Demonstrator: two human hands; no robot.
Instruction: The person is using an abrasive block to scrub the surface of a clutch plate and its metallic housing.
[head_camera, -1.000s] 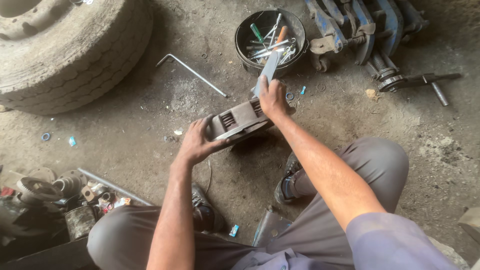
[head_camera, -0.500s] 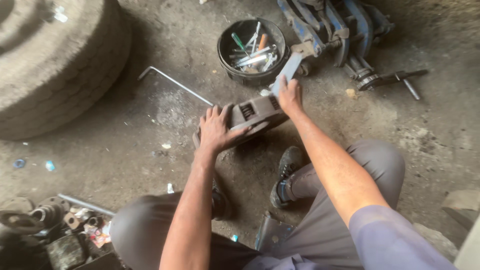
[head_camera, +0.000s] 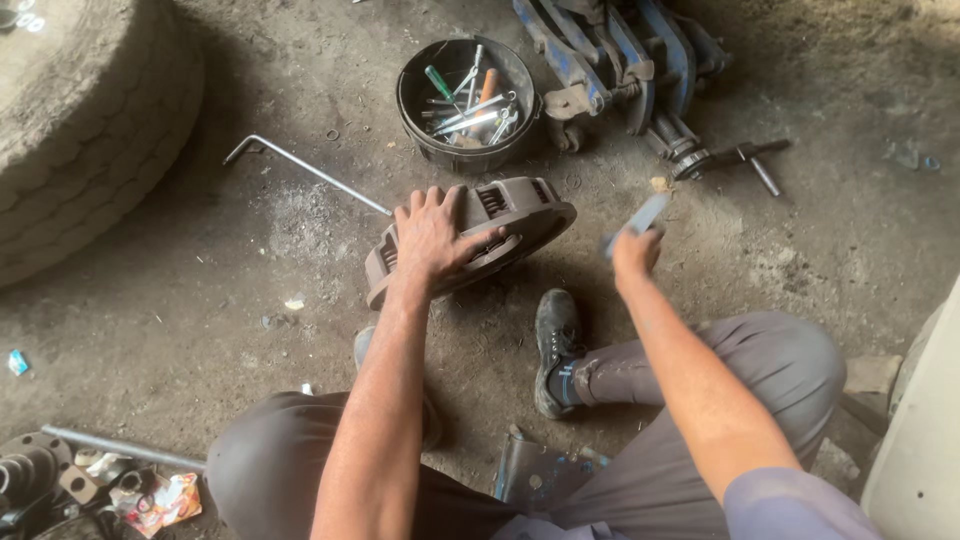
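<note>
A round rusty-brown metal clutch plate (head_camera: 520, 215) stands tilted on the dirt floor in front of my feet. My left hand (head_camera: 432, 235) lies flat on its upper face, fingers spread, holding it steady. My right hand (head_camera: 636, 250) is off to the right of the plate, clear of it, shut on a flat grey metal tool (head_camera: 640, 218) that looks blurred.
A black bucket (head_camera: 420, 120) full of wrenches and screwdrivers stands behind the plate. A bent metal rod (head_camera: 310, 172) lies to the left, a big tyre (head_camera: 90, 130) at far left, a blue jack (head_camera: 620, 60) at the back right. Scrap parts (head_camera: 60, 480) lie at lower left.
My right hand has pulled the grey tool away from the plate's far edge and swung it right. My left hand has shifted from the plate's side onto its top face.
</note>
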